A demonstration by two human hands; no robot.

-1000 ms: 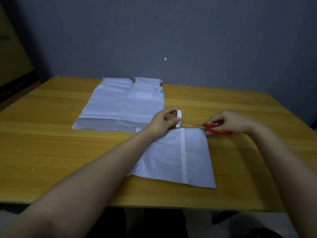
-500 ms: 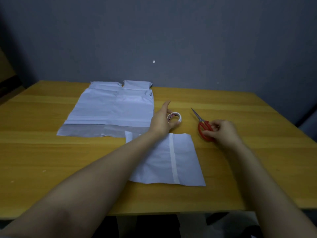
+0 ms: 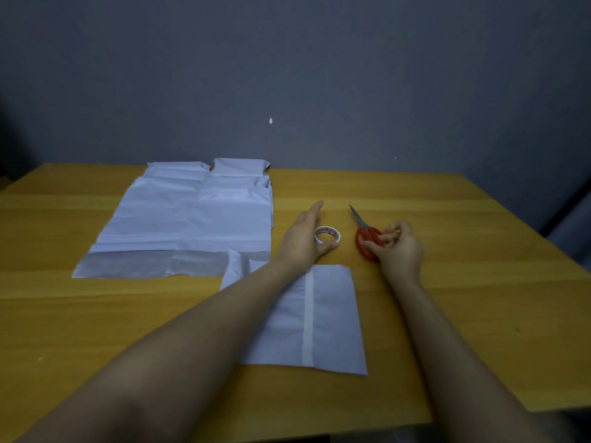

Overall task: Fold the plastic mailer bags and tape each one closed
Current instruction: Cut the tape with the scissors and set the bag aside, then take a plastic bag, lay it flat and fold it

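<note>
1. A folded mailer bag (image 3: 332,321) lies flat on the wooden table (image 3: 479,282), near its front edge. 1 strip of tape (image 3: 309,318) runs down the bag from far edge to near edge. The left forearm crosses the bag's left part and hides it. What is inside cannot be told.
2. A stack of mailer bags (image 3: 192,225) lies spread flat at the far left of the table, with a greyer band along its near edge. Its near right corner meets the folded bag's far left corner.
3. The tape roll (image 3: 327,238) lies flat on the table just beyond the folded bag. The left hand (image 3: 302,243) is at its left side, thumb against the roll's near rim, fingers straight and reaching past it.
4. The scissors (image 3: 364,235), blades together and pointing away, lie just right of the roll. The right hand (image 3: 398,251) has its fingers curled on the red handles.
5. Behind stands a grey wall (image 3: 415,91) with 1 white fleck (image 3: 270,120).
</note>
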